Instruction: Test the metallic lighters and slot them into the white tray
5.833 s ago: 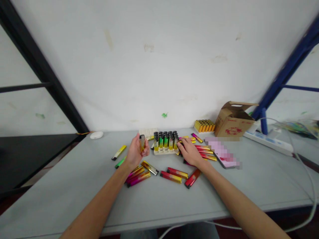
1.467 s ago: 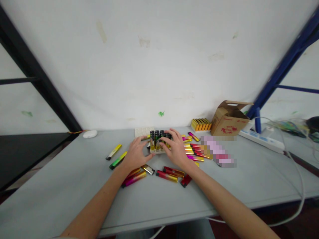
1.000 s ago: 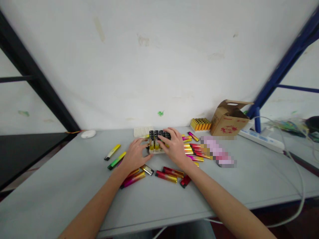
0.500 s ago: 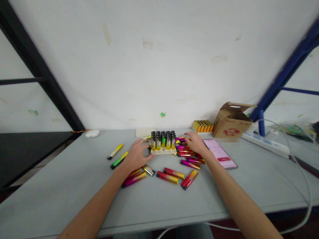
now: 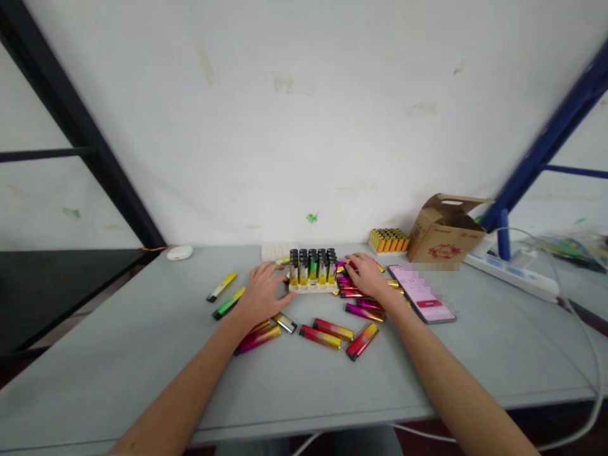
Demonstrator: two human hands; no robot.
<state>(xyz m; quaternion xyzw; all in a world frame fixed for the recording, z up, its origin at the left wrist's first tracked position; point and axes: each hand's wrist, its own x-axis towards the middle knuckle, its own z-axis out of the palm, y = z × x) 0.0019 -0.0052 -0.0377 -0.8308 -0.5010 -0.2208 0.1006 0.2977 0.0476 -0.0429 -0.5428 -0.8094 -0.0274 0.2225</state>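
Note:
A pale rack [image 5: 313, 289] in the middle of the table holds several upright lighters [image 5: 313, 267] with black tops. My left hand [image 5: 262, 292] is at the rack's left side, fingers apart, its thumb by the front left corner. To the right of the rack, my right hand [image 5: 365, 273] rests over a pile of red and purple lighters [image 5: 350, 292]; its fingers are spread, with no lighter seen gripped. Nearer me lie several red-yellow lighters [image 5: 333, 329], a silver one [image 5: 285, 323] and a purple one [image 5: 259, 340]. Green [image 5: 228, 303] and yellow [image 5: 222, 287] ones lie at the left.
A phone [image 5: 422, 294] lies right of my right hand. Behind it stand orange-yellow cylinders [image 5: 389, 240], an open cardboard box [image 5: 445, 237] and a white power strip [image 5: 513, 272] with cables. A white case [image 5: 180, 253] and an empty pale rack [image 5: 278, 251] are near the wall.
My right hand has shifted slightly left and down over the pile, and more lighters show behind it and beside its wrist. My left hand stays by the rack.

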